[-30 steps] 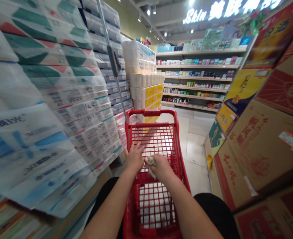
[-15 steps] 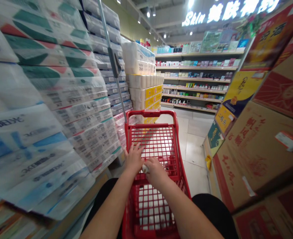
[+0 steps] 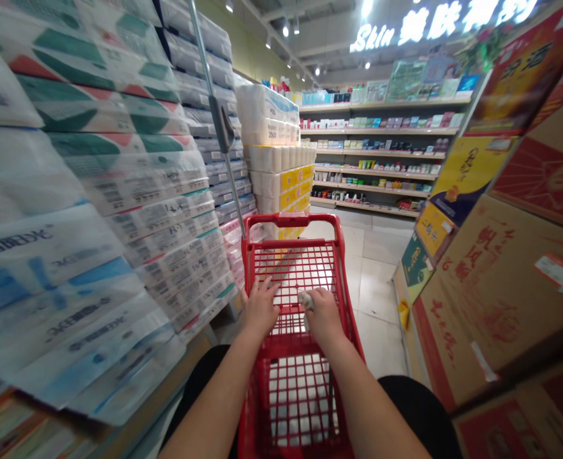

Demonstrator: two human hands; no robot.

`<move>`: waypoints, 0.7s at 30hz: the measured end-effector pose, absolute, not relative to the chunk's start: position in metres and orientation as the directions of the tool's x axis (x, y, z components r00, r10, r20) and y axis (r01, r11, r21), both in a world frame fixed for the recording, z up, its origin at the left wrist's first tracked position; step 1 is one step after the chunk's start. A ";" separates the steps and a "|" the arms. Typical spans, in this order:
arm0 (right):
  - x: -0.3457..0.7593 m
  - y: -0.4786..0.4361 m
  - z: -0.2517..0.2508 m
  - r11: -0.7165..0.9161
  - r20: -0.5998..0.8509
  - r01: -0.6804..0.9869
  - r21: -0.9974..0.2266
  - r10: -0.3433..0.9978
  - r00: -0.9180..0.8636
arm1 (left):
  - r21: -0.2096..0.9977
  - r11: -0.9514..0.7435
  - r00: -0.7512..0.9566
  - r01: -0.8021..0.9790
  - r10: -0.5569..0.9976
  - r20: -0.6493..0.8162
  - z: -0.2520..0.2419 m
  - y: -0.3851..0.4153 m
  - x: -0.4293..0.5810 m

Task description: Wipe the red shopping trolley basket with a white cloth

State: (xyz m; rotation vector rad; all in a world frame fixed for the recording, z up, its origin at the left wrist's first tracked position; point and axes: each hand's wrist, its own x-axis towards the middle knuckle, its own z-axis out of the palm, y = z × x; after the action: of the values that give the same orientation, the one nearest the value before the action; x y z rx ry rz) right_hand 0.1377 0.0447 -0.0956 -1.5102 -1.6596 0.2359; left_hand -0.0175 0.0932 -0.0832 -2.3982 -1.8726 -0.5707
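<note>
A red plastic shopping basket trolley (image 3: 293,220) stands before me, its grid panel slanting up and away. My left hand (image 3: 261,308) lies on the left side of that grid, fingers spread and holding nothing. To its right, my right hand (image 3: 326,313) is closed around a crumpled whitish cloth (image 3: 305,299), over the right part of the grid. Only a bit of the cloth shows past the fingers. A grey telescopic handle (image 3: 221,124) rises from the trolley's left side and leans left.
Wrapped tissue packs (image 3: 166,185) are stacked high on the left. More toilet roll packs (image 3: 281,159) stand ahead. On the right, cardboard cartons (image 3: 505,274) form a pile. Shelves of small boxes and bottles (image 3: 381,131) line the back, beyond a tiled floor (image 3: 377,287).
My right hand has moved right and slightly up with the cloth, away from my left hand. The left hand has barely shifted on the grid.
</note>
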 end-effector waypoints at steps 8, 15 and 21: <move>0.136 0.045 -0.095 0.300 0.467 0.723 -0.622 0.884 0.035 | 0.157 -0.292 0.224 0.943 0.910 0.348 -0.087 0.094 -0.018; 0.136 0.043 -0.095 0.404 0.451 0.714 -0.572 0.882 -0.138 | 0.152 -0.297 0.226 0.943 0.904 0.363 -0.088 0.093 -0.019; 0.139 0.045 -0.093 0.245 0.471 0.765 -0.596 0.878 0.086 | 0.158 -0.291 0.220 0.943 0.907 0.360 -0.088 0.093 -0.019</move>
State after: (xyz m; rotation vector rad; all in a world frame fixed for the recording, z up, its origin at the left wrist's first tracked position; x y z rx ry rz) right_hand 0.1391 0.0450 -0.0926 -1.5359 -1.6920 0.1732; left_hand -0.0190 0.0933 -0.0881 -2.3780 -1.8104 -0.5953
